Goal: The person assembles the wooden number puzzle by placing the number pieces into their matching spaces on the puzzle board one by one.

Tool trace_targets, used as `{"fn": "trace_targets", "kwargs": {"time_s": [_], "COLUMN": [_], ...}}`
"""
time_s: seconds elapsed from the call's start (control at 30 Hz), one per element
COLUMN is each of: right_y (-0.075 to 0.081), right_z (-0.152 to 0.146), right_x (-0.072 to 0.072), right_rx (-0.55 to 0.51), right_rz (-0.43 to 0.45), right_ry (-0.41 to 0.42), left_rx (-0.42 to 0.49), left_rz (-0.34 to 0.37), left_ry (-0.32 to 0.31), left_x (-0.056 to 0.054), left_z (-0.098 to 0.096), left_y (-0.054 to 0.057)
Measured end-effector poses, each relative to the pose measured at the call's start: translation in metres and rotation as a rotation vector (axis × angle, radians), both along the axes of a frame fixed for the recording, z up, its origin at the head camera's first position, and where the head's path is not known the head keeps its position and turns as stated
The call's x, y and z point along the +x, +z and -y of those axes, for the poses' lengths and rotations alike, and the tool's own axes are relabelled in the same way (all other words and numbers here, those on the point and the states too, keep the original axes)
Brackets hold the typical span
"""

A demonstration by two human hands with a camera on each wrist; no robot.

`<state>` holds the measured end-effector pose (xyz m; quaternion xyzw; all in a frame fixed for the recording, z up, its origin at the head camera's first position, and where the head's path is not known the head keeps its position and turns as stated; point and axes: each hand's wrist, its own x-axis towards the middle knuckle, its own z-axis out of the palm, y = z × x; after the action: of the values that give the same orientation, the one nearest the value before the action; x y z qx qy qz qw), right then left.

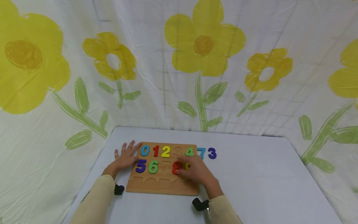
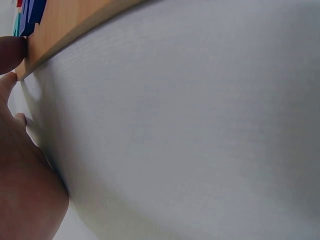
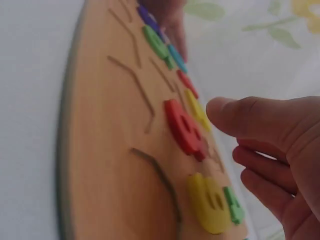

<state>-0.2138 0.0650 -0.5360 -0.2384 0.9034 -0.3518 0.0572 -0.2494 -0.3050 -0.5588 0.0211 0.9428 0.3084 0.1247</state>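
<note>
1. Hovering over the right half of the board (image 1: 156,190), the right hand (image 1: 197,171) holds nothing; its thumb and fingers stand apart in the right wrist view.
2. The red 8 (image 1: 176,168) sits in the board's middle row, right of centre. It lies just left of the right thumb and index finger, with its long axis running from the board's near edge toward the far one. The thumb looks clear of it in the right wrist view.
3. The yellow 9 (image 1: 188,165) sits in that row by the board's right side, partly hidden by the right hand.
4. The blue 7 (image 1: 201,153) lies just beside the board's right edge, near its far corner, and the purple 3 (image 1: 212,153) farther right. Both are beyond the right hand, much the nearer one, and to the right of its fingertips; the 3 slot (image 1: 176,151) and 7 slot (image 1: 165,167) are on the board's other side of the grip.
5. The left hand (image 1: 124,160) touches the board's left edge, fingers spread, thumb beside the 5 (image 1: 140,165).
</note>
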Motion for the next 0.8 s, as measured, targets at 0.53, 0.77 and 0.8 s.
{"fn": "trace_targets", "kwargs": {"time_s": [0.53, 0.77, 0.8], "right_y": [0.035, 0.042, 0.043], "right_z": [-0.081, -0.132, -0.139], "right_x": [-0.011, -0.015, -0.015], "right_rx": [-0.205, -0.223, -0.223], "right_rz": [-0.037, -0.059, -0.06], "right_ry": [-0.025, -0.037, -0.043], "left_rx": [0.009, 0.016, 0.017], "left_rz": [-0.03, -0.028, -0.027], "left_ry": [-0.006, -0.014, -0.013], "left_x": [-0.005, -0.006, -0.006], "left_z": [0.006, 0.006, 0.006], "left_y": [-0.012, -0.011, -0.011]}}
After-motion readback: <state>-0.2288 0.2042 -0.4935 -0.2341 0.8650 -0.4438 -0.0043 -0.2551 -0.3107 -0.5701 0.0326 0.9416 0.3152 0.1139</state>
